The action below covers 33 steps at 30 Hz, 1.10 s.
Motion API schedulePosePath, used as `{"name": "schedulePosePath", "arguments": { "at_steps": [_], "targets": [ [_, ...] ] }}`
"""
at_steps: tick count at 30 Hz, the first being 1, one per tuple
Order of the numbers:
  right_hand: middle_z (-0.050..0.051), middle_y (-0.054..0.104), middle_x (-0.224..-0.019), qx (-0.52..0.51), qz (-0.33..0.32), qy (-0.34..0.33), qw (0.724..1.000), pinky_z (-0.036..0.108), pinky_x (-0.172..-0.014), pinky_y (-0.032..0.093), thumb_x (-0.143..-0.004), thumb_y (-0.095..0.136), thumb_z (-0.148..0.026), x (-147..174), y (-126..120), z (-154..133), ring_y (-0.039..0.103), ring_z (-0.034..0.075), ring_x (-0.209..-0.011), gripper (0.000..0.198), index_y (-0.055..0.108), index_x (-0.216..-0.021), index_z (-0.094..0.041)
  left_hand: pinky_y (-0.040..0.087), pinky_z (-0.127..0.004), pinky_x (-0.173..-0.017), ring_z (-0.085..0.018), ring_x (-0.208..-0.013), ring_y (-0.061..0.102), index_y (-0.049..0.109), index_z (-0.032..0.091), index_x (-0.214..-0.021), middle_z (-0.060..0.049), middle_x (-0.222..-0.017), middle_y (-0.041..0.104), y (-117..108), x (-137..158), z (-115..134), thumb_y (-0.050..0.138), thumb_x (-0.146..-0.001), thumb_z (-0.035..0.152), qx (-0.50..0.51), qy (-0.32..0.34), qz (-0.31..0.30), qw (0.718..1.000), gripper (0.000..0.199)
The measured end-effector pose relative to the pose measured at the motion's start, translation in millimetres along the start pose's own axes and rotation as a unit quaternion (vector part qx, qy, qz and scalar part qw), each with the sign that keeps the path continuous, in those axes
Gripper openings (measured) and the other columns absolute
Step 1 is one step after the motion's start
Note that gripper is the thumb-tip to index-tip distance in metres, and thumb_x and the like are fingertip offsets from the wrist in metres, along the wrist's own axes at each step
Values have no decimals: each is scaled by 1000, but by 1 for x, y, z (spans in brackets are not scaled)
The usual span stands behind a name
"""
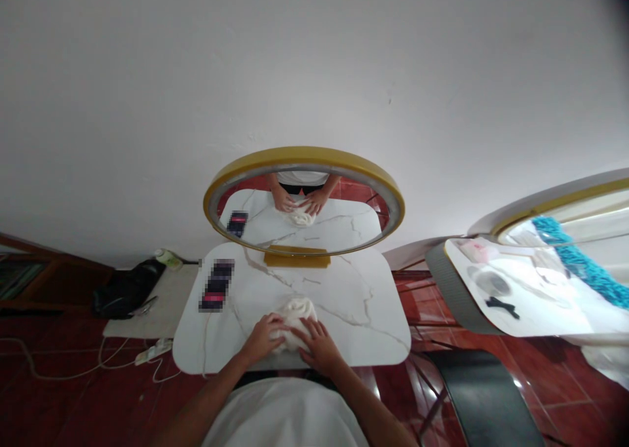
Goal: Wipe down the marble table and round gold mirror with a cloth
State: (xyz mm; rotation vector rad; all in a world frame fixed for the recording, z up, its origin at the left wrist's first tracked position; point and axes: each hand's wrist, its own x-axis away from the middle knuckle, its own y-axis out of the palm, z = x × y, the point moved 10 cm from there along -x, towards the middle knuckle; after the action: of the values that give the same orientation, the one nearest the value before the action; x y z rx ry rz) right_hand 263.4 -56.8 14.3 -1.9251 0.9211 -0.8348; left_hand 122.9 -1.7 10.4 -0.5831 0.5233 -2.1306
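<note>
A bundled, folded white cloth (297, 308) lies near the front edge of the white marble-patterned table (344, 290). My left hand (265, 337) rests against the cloth's left side, its fingers stretched across it. On the right side, my right hand (320, 347) lies over the cloth with its fingers spread apart. Both palms face down, and the cloth's underside is hidden. An oval mirror with a gold frame (304, 153) stands behind and reflects both hands and the cloth.
A blurred-out phone-like object (216, 286) with a cable lies on the table's left. A power strip (153, 352) and a black bag (130, 288) are at the left. To the right are a black chair (486, 394) and a second table (545, 316) holding a black bow-shaped item (502, 307).
</note>
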Motion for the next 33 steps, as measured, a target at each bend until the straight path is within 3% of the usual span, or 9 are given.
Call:
{"name": "schedulePosePath", "arguments": {
  "at_steps": [4,9,14,20,23,28,33],
  "targets": [
    [1,25,-154,-22,-40,-35,998,54,-110,21,-91,47,-49,35,18,-6,28,30,-135,61,19,-145,-44,36,-34,-103,-21,-112,50,67,32,-110,-4,-116,57,28,32,7,68,-74,37,18,4,-65,998,37],
    [1,28,-152,-24,-24,-41,999,48,-112,22,-91,46,-49,28,3,-9,31,27,-134,59,21,-145,-43,36,-33,-103,-19,-111,49,66,30,-111,-4,-117,56,23,26,14,63,-77,31,14,7,-69,997,35],
    [2,32,-150,12,3,-6,1000,40,-106,32,-91,48,-39,-17,-24,1,37,24,-130,61,22,-145,-41,38,-33,-101,-19,-109,51,68,29,-107,-4,-115,58,-11,-18,8,61,-77,26,-28,8,-36,999,31],
    [-2,30,-151,31,42,57,997,36,-105,34,-93,43,-36,-83,-58,20,39,21,-128,54,26,-144,-41,34,-34,-106,-18,-117,50,67,32,-109,-1,-125,58,-70,-71,8,58,-77,16,-118,1,35,992,37],
    [-2,29,-151,31,55,69,996,35,-104,34,-93,42,-34,-103,-66,21,38,20,-129,55,25,-145,-39,32,-38,-108,-19,-120,47,66,30,-112,-2,-128,57,-83,-83,9,55,-79,14,-133,-6,65,989,39],
    [-2,28,-152,29,62,87,994,35,-106,33,-91,45,-30,-91,-64,15,36,20,-131,58,26,-145,-38,33,-41,-107,-21,-120,47,64,31,-115,-3,-129,55,-68,-69,5,52,-80,16,-130,-29,92,987,40],
    [-4,29,-151,-15,43,62,997,39,-112,25,-86,51,-29,-27,-34,11,33,23,-134,61,30,-142,-42,36,-40,-102,-23,-116,47,63,38,-114,-1,-123,55,-15,-24,3,58,-78,30,-98,-53,31,993,37]
  ]
}}
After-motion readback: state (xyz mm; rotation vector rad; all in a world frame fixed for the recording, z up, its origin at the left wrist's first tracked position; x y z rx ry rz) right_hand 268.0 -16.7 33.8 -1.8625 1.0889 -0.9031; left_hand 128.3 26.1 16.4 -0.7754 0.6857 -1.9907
